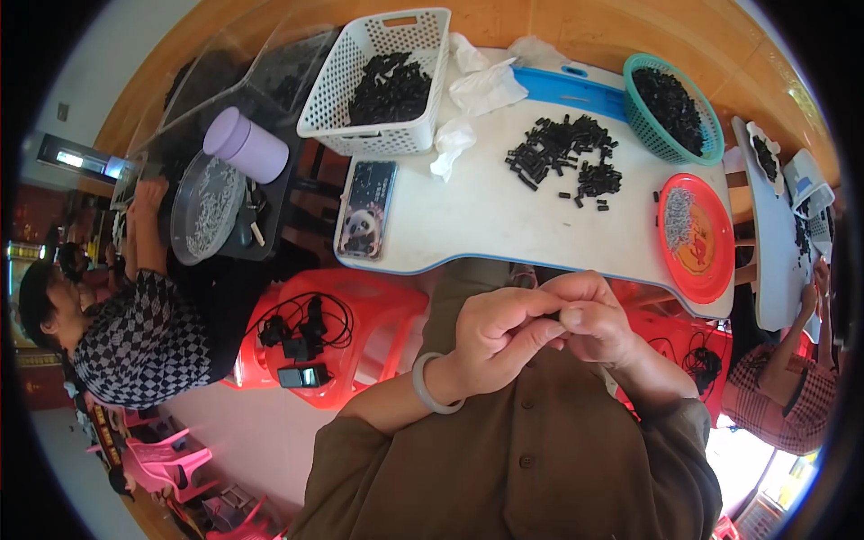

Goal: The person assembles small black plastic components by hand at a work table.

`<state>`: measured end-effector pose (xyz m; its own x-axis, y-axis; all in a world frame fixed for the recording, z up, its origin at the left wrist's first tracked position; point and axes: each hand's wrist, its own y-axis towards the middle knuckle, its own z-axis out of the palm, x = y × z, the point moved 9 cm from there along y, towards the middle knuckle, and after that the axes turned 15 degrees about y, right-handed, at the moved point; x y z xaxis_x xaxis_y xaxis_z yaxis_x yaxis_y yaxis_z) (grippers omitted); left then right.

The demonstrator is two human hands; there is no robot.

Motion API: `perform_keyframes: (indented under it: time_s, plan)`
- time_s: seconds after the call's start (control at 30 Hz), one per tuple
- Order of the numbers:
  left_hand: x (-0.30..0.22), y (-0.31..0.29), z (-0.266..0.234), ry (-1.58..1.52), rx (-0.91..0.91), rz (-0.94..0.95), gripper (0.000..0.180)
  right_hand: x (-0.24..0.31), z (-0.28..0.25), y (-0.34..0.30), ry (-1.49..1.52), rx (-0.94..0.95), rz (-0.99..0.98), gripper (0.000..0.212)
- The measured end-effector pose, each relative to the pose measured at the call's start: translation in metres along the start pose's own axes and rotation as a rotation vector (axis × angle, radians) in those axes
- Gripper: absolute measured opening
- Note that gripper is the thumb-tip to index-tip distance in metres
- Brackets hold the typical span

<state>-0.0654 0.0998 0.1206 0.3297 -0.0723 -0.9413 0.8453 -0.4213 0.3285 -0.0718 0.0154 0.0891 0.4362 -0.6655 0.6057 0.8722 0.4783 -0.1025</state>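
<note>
My left hand, with a pale bangle at the wrist, and my right hand meet in front of my chest, just off the table's near edge. Both are closed in a pinch, thumbs and fingertips pressed together. Whatever they hold is hidden by the fingers or too small to name. Beyond them on the white table lies a loose pile of small black cylindrical pieces. To the right, a red plate carries a heap of small silvery metal pieces.
A white perforated basket and a green basket hold more black pieces. A phone and crumpled tissues lie on the table. Left, a person sits by a tray and a purple cup; red stools stand nearby.
</note>
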Motion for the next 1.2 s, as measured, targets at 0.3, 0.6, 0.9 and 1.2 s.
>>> perform_keyframes:
  time_s: [0.3, 0.6, 0.9, 1.2]
  plan:
    - [0.014, -0.002, 0.016, -0.036, 0.060, 0.019, 0.010, 0.003, -0.014, -0.007, 0.047, -0.049, -0.097, 0.015]
    - [0.014, -0.001, 0.021, 0.042, 0.081, 0.101, 0.012, 0.002, -0.019, -0.016, -0.021, -0.079, -0.130, 0.019]
    - [0.021, 0.003, 0.024, -0.048, 0.081, 0.002, 0.015, -0.007, -0.037, -0.016, 0.029, -0.129, -0.109, 0.014]
    - [0.041, -0.003, 0.031, 0.046, 0.095, -0.082, 0.012, -0.016, -0.061, -0.020, 0.039, -0.205, -0.121, 0.015]
